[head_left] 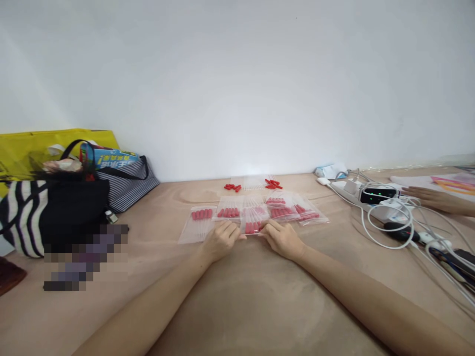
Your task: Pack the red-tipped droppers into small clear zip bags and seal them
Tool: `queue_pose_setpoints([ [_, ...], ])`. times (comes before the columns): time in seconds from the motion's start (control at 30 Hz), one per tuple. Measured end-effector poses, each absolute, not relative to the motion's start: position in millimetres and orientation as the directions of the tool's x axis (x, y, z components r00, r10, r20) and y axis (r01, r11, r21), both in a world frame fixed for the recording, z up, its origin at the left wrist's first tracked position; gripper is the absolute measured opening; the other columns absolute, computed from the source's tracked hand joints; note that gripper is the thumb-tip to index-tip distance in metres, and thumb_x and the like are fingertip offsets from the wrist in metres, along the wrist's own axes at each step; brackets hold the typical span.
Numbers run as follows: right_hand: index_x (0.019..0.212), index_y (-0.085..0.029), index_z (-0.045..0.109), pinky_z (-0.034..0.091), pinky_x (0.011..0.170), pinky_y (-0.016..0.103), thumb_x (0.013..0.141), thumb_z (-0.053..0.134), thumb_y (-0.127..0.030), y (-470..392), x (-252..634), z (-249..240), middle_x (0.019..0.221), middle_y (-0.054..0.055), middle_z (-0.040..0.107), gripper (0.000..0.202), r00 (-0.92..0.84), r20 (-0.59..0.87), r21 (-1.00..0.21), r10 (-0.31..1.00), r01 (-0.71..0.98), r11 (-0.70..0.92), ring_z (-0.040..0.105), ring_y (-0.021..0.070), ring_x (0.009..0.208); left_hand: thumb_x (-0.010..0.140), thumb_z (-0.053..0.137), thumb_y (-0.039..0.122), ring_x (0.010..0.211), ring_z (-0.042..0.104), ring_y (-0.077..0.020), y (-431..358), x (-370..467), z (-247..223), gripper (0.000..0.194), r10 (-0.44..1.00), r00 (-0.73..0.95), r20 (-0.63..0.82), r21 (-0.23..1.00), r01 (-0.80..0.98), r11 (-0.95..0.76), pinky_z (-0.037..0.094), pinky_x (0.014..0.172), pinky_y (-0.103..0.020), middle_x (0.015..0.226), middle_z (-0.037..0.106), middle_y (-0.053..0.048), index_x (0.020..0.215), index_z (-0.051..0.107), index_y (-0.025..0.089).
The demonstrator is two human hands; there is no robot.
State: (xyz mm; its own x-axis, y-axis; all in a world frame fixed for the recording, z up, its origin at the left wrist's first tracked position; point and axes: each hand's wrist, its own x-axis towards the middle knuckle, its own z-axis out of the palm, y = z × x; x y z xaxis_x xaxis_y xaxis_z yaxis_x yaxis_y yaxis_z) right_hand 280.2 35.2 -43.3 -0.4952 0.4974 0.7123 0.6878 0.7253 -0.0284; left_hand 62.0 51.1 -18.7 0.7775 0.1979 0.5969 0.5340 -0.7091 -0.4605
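Fingers [233, 231] of left hand [221, 241] and right hand [282, 240] grip a plastic bag [255, 213] at its near edge, between other bags [190, 230].

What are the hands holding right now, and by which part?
The left hand and right hand pinch the nearest clear bag by its near corners.

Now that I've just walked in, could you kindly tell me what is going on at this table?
A person's left grip and right grip pinch the near edge of a clear plastic bag with red-tipped sticks inside. Other filled bags lie to both sides, and more red-tipped sticks sit near the wall in two groups.
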Motion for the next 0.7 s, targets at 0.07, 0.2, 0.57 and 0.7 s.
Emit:
queue_pose_setpoints([
  [0.07, 0.078, -0.019, 0.047, 0.04, 0.054, 0.021, 0.086, 0.034, -0.017, 37, 285, -45, 0.085, 0.006, 0.059, 0.015, -0.45, 0.734, -0.104, 0.509, 0.665, 0.739, 0.056, 0.0118, 0.071, 0.086, 0.038, 0.031, 0.055, 0.047, -0.0143, 52, 55, -16, 0.034, 0.26, 0.742, 0.618, -0.394, 0.578, -0.714, 0.036, 0.054, -0.027, 0.056, 0.051, -0.002, 0.058, 0.048, 0.015],
  [0.2, 0.079, -0.02, 0.043, 0.046, 0.065, 0.027, 0.083, 0.035, -0.012, 41, 292, -45, 0.089, 0.008, 0.056, 0.012, -0.303, 0.813, -0.209, 0.498, 0.646, 0.734, 0.056, 0.0151, 0.082, 0.084, 0.039, 0.035, 0.078, 0.053, -0.022, 55, 31, -10, 0.029, 0.564, 0.487, 0.667, -0.149, 0.829, -0.54, 0.04, 0.071, -0.034, 0.08, 0.06, -0.009, 0.08, 0.057, 0.013],
  [0.57, 0.078, -0.019, 0.047, 0.047, 0.065, 0.027, 0.085, 0.033, -0.016, 87, 258, -43, 0.095, 0.011, 0.055, 0.015, -0.258, 0.806, -0.224, 0.533, 0.7, 0.678, 0.056, 0.0161, 0.081, 0.084, 0.028, 0.045, 0.128, 0.017, -0.026, 80, -2, -17, 0.056, 0.982, 0.041, 0.182, 0.055, 0.997, -0.052, 0.022, 0.1, -0.041, 0.138, 0.026, -0.011, 0.131, 0.028, 0.015],
  [0.7, 0.075, -0.018, 0.054, 0.044, 0.073, 0.033, 0.085, 0.04, -0.021, 89, 261, -43, 0.096, 0.009, 0.057, 0.018, -0.35, 0.757, -0.13, 0.551, 0.746, 0.653, 0.054, 0.0189, 0.084, 0.083, 0.027, 0.047, 0.128, 0.018, -0.0239, 77, -5, -14, 0.055, 0.991, 0.109, 0.083, 0.057, 0.992, -0.114, 0.022, 0.101, -0.039, 0.14, 0.022, -0.009, 0.131, 0.03, 0.02],
])
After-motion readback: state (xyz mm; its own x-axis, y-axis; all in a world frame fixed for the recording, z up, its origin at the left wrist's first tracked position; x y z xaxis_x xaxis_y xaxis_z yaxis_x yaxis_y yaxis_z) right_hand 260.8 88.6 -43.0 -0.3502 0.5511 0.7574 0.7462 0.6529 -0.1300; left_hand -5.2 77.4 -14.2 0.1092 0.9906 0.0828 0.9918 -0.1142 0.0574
